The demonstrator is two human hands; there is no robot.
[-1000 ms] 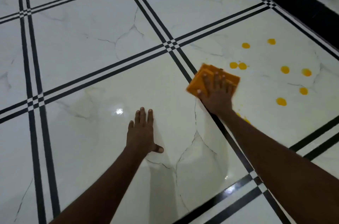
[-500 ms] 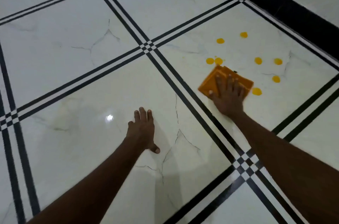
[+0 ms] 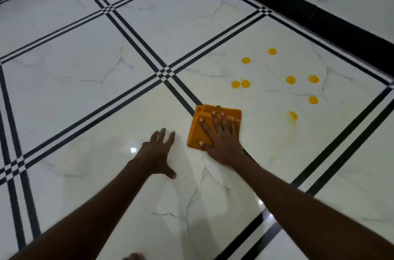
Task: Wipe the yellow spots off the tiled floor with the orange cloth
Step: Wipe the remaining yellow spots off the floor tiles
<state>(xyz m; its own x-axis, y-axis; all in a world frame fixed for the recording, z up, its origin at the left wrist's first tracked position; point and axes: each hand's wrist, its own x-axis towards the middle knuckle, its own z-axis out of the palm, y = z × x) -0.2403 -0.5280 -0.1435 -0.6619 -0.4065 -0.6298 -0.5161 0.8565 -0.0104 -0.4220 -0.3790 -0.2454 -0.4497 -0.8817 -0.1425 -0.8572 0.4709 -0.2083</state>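
Observation:
The folded orange cloth (image 3: 195,132) lies flat on the white marble-look tiled floor (image 3: 266,138), over the black double line between two tiles. My right hand (image 3: 221,140) presses down on it with fingers spread. Several round yellow spots (image 3: 245,84) dot the tile beyond and to the right of the cloth. The nearest spot (image 3: 292,115) is smeared and faint, with a pale streak under it. My left hand (image 3: 157,153) rests flat on the floor just left of the cloth, fingers apart, holding nothing.
Black double stripes (image 3: 164,73) cross the floor between the tiles. A wide black border (image 3: 319,16) runs along the far right, with more pale floor behind it. A bright light reflection (image 3: 133,150) shines near my left hand.
My right hand has slid the cloth back toward me and left, off the spotted area onto the black line. The spot it passed is now smeared. The left hand stays planted.

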